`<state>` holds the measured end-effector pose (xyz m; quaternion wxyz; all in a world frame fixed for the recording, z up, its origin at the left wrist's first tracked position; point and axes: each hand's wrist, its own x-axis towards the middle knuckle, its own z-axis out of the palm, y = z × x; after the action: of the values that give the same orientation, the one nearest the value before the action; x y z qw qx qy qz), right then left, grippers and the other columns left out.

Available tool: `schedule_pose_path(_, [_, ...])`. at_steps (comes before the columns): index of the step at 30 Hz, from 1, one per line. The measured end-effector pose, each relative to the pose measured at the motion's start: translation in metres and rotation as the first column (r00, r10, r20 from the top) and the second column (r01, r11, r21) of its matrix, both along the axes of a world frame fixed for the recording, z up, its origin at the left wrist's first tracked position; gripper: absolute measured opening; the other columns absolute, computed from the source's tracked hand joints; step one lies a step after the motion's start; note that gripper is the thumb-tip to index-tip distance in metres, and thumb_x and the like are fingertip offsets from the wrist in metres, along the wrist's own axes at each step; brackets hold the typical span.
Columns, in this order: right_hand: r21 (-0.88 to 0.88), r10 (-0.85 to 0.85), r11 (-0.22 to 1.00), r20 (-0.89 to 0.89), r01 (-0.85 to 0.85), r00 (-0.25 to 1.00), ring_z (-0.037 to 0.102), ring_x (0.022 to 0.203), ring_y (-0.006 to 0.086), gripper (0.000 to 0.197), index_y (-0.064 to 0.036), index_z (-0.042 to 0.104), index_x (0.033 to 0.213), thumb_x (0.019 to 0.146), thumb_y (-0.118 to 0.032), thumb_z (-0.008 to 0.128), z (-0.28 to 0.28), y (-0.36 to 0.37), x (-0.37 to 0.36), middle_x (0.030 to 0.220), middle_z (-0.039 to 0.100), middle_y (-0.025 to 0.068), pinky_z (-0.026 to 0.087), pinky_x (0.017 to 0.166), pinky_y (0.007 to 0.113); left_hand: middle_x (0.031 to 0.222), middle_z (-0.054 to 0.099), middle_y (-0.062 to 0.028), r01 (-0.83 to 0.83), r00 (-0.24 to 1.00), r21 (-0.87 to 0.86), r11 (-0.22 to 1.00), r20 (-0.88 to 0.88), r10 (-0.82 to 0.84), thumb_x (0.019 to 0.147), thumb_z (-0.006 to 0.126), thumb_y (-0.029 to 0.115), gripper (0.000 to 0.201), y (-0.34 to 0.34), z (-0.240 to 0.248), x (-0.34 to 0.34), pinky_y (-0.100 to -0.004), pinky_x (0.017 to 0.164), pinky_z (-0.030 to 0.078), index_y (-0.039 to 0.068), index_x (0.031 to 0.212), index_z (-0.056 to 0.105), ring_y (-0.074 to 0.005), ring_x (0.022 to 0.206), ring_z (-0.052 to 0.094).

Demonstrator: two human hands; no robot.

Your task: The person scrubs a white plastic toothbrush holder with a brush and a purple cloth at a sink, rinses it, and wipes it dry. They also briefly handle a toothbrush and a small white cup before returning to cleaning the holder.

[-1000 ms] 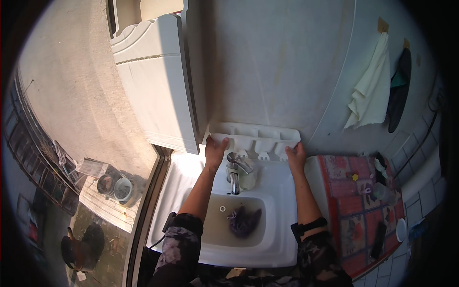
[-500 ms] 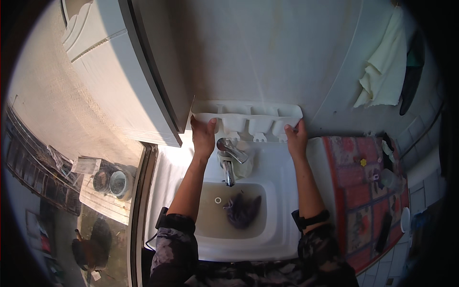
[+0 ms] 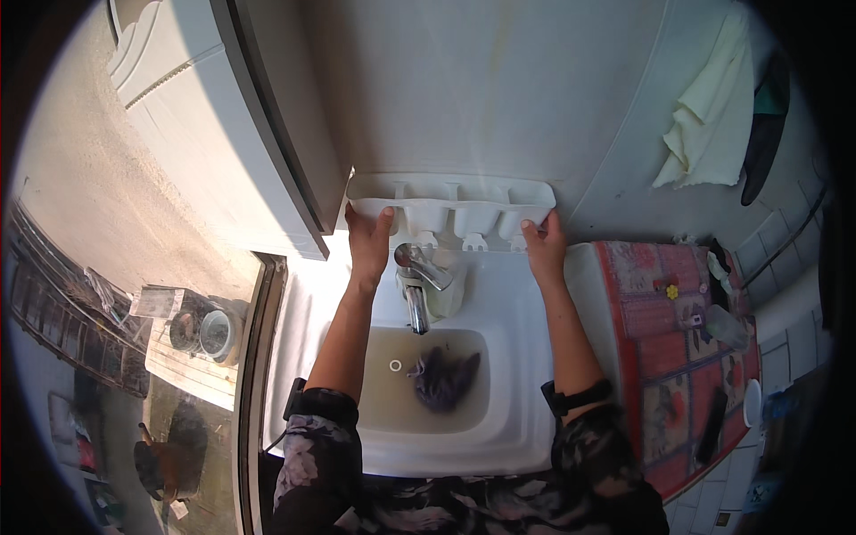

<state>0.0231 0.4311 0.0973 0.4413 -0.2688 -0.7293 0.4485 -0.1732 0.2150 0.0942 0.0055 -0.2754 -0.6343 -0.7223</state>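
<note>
A white plastic rack (image 3: 450,192) with several compartments and small hooks along its lower edge is up against the wall behind the sink. My left hand (image 3: 367,239) grips its left end, thumb in front. At the right end, my right hand (image 3: 546,242) holds it the same way, fingers partly hidden behind. Below the rack stands a chrome faucet (image 3: 415,299) on the white sink (image 3: 522,357). Cloudy water (image 3: 388,401) fills the basin, and a dark purple cloth (image 3: 444,379) lies in it beside a small white ring (image 3: 395,366).
To the right is a surface with a red patterned cover (image 3: 664,374), bearing a clear cup (image 3: 727,328) and a dark long object (image 3: 711,423). A white cloth (image 3: 709,107) hangs on the right wall. A window frame (image 3: 259,357) borders the sink's left side.
The whole view has shifted slightly, so the sink and rack appear a little higher and further left. Both hands keep their hold on the rack's ends.
</note>
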Motion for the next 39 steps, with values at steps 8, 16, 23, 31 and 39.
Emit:
schedule_pose_path(8, [-0.221,-0.071,0.973,0.01,0.072,0.997,0.06,0.091,0.0244,0.065,-0.0049,0.034,0.139,0.081,-0.011,0.063,-0.012,-0.001,0.007,0.104,0.06,0.0168,0.049,0.08,0.034,0.132,0.042,-0.0205,0.023,0.976,0.117,0.993,0.212,-0.048,0.08,0.067,0.025,0.083,-0.002,-0.019,0.006,-0.0323,0.098,0.037,-0.01,0.137,0.02,-0.0263,0.117,0.046])
schedule_pose_path(16, [-0.074,-0.003,0.997,0.134,0.013,0.991,0.061,0.093,0.0306,0.058,-0.0001,0.044,0.125,0.075,-0.018,0.069,-0.009,0.004,0.0,0.103,0.061,0.0191,0.048,0.082,0.038,0.105,0.06,-0.0138,-0.084,0.994,0.023,0.996,0.075,0.082,0.085,0.058,0.026,0.044,0.0,-0.019,-0.007,-0.0337,0.08,0.047,-0.004,0.117,0.049,-0.0212,0.094,0.058])
schedule_pose_path(23, [0.124,-0.08,0.99,0.12,0.065,0.989,0.061,0.094,0.0356,0.06,0.0063,0.046,0.113,0.071,-0.027,0.074,-0.006,0.008,-0.011,0.105,0.06,0.0235,0.047,0.083,0.04,0.099,0.06,-0.0104,0.024,0.986,0.065,0.998,0.163,-0.034,0.092,0.05,0.04,0.049,-0.001,-0.013,-0.015,-0.0309,0.079,0.044,-0.002,0.115,0.05,-0.0199,0.089,0.056])
schedule_pose_path(31, [0.12,-0.148,0.985,0.219,0.124,0.964,0.058,0.098,0.0371,0.062,0.0057,0.044,0.116,0.073,-0.027,0.074,0.007,-0.005,-0.009,0.11,0.057,0.0245,0.045,0.087,0.04,0.083,0.053,0.0009,-0.049,0.956,0.322,0.945,0.289,-0.049,0.092,0.055,0.037,0.035,0.01,-0.002,-0.003,-0.0276,0.072,0.038,0.002,0.098,0.053,-0.0099,0.076,0.045])
schedule_pose_path(39, [-0.043,-0.057,0.997,0.238,0.069,0.97,0.057,0.095,0.0197,0.055,0.0034,0.042,0.121,0.078,-0.013,0.071,0.023,-0.02,-0.006,0.108,0.057,0.0139,0.047,0.083,0.031,0.098,0.056,-0.0036,-0.072,0.954,0.396,0.915,0.296,-0.053,0.092,0.057,0.031,0.035,0.011,0.001,0.005,-0.0303,0.084,0.038,0.0,0.108,0.051,-0.0133,0.091,0.048])
